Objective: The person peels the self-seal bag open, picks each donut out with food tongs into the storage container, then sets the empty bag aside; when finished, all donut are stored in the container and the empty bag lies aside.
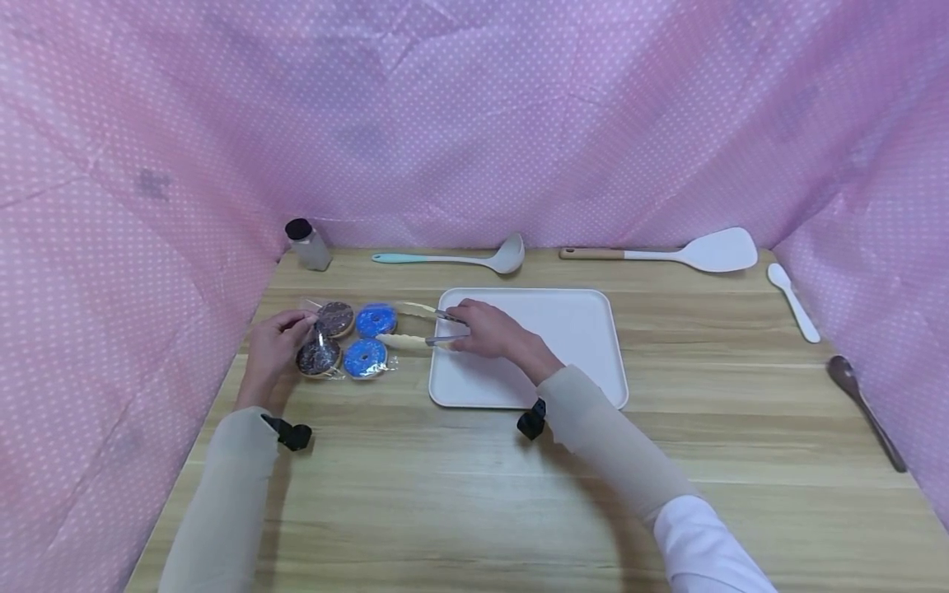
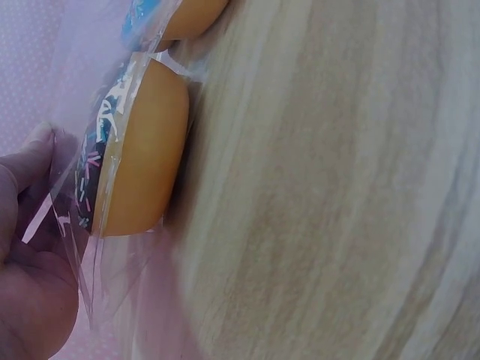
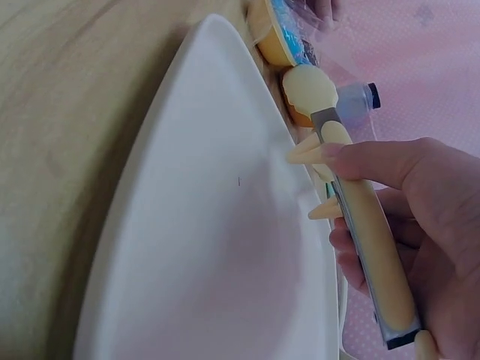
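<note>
Left hand (image 1: 276, 342): thumb and fingertips pinch clear plastic film (image 2: 97, 292) beside two round doughnuts with dark brown icing (image 1: 319, 357). Right hand (image 1: 485, 329): fingers curl round a pair of pale yellow tongs with grey metal parts (image 3: 371, 240), tips spread apart near two round blue-iced doughnuts (image 1: 376, 320). We cannot tell whether the tips touch. All four doughnuts lie on the wood-grained worktop (image 1: 445, 502), left of the white rectangular tray (image 1: 571, 346).

Step in hand, we judge: bringing the tongs to a blue doughnut while we steady the film. Next move seems to call for seating both tips around the far blue one, then squeezing evenly without snagging plastic.
</note>
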The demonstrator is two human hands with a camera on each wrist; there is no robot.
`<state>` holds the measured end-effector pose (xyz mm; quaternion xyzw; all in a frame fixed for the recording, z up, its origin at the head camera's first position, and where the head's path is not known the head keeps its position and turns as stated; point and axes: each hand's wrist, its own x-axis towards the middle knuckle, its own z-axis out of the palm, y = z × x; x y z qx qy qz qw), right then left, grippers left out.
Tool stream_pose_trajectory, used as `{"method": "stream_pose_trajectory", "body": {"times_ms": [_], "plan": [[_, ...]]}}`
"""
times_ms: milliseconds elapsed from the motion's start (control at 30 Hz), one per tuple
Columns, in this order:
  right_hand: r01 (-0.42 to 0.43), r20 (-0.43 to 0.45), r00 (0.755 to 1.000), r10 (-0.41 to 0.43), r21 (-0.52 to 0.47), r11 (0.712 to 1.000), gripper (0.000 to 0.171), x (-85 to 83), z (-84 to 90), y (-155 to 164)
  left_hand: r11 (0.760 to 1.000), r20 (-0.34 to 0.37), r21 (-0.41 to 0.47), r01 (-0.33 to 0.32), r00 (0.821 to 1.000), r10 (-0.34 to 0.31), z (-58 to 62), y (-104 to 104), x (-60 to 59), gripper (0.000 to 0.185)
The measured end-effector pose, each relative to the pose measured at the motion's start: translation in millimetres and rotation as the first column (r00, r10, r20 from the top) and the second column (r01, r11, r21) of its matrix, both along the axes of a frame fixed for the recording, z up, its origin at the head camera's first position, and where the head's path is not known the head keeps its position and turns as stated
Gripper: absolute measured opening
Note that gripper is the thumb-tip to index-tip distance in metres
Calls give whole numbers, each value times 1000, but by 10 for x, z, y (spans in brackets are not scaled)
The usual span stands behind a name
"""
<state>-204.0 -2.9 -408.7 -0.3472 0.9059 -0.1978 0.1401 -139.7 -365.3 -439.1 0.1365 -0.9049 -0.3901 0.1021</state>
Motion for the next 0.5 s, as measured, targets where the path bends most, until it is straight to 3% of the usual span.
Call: {"method": "stream_pose_trajectory", "body": {"times_ms": [267,500], "plan": [[22,-13,1000,-22,1,1000,59,70,23,45,1000,40,10,0,999,-1,-6,-11,0,45],[29,-20,999,-30,-27,999,57,118,64,182,1000,27,21,-3,1000,2,-6,-7,-1,44]]}}
